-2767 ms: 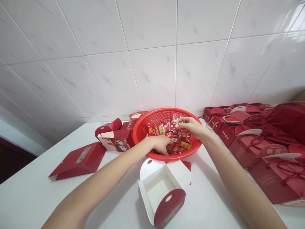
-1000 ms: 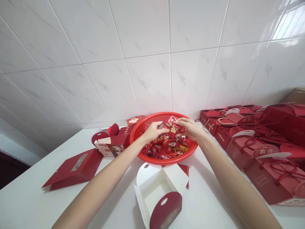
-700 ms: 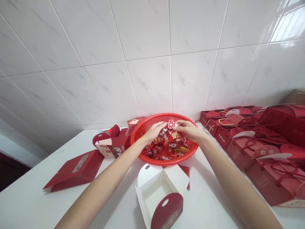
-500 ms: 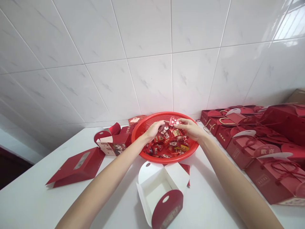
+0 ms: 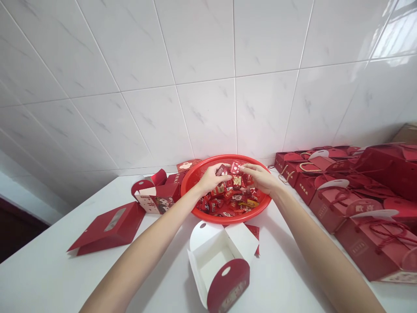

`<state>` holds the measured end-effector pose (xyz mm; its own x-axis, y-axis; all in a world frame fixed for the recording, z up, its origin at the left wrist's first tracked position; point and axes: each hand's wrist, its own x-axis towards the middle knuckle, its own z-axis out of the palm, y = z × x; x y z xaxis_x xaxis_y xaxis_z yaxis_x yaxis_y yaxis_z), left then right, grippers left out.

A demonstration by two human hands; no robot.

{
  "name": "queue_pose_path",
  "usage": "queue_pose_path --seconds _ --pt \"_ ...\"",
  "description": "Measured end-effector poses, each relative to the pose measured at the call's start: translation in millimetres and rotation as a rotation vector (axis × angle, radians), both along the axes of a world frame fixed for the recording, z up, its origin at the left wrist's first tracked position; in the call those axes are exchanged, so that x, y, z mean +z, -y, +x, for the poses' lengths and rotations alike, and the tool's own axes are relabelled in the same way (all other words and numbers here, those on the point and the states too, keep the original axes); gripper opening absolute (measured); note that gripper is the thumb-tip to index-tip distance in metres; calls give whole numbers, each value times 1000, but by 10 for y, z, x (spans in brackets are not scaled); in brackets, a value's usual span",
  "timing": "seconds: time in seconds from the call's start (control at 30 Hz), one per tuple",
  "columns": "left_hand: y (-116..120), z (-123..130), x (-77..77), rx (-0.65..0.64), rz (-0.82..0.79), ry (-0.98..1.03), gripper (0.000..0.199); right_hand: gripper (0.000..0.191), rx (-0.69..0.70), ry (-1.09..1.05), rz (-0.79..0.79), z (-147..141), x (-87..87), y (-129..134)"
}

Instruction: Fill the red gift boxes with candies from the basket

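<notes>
A red plastic basket (image 5: pixel 224 221) against the tiled wall holds many wrapped candies (image 5: pixel 228 202), mostly red. Over its left part, my left hand (image 5: pixel 210 179) is closed on a dark red candy (image 5: pixel 222 170). Across from it my right hand (image 5: pixel 259 177) pinches a red candy with white dots (image 5: pixel 236 167). A gold and red candy (image 5: pixel 237 181) shows between and just below the hands. In front of the basket stands an open box (image 5: pixel 216 261), white inside, with its flaps spread; no candy shows in it.
Rows of closed red gift boxes (image 5: pixel 361 243) with cord handles fill the right side. On the left lie a folded red box (image 5: pixel 110 228) and a partly open patterned box (image 5: pixel 158 198). A red packet (image 5: pixel 256 234) lies partly under the open box.
My left thumb has stretched out toward the right, and the dark red candy sits higher by my fingers. The dotted candy has shifted slightly in my right hand. The view has tilted a little.
</notes>
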<state>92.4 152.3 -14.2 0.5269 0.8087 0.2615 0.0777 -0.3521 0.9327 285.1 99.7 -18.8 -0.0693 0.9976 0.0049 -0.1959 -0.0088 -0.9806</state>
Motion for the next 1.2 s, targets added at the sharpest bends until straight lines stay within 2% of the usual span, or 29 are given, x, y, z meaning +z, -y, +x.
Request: queue_pose_path --seconds 0.1,0.33,0.47,0.67,0.83,0.97,1.07,1.2 --pt "-11 -6 -12 27 16 9 48 31 29 -15 8 -4 2 17" --pt "4 4 -23 -21 -27 17 46 50 127 -31 -45 -17 54 100" --pt "-37 21 -53 41 -115 64 37 49 107 -42 -73 -16 53 99" --pt "-67 21 -52 125 -95 35 22 50 91 -10 -62 -26 40 94" --pt "-53 14 -30 107 -66 92 25 37 183 42 63 7 12 74" --pt "-7 7 14 94 -85 158 32 35 261 2 153 36 28 93" --pt "12 1 40 119 -75 213 32 37 284 -65 159 35 65 127" --pt "1 -10 44 136 -86 215 33 40 248 -84 131 16 108 163"
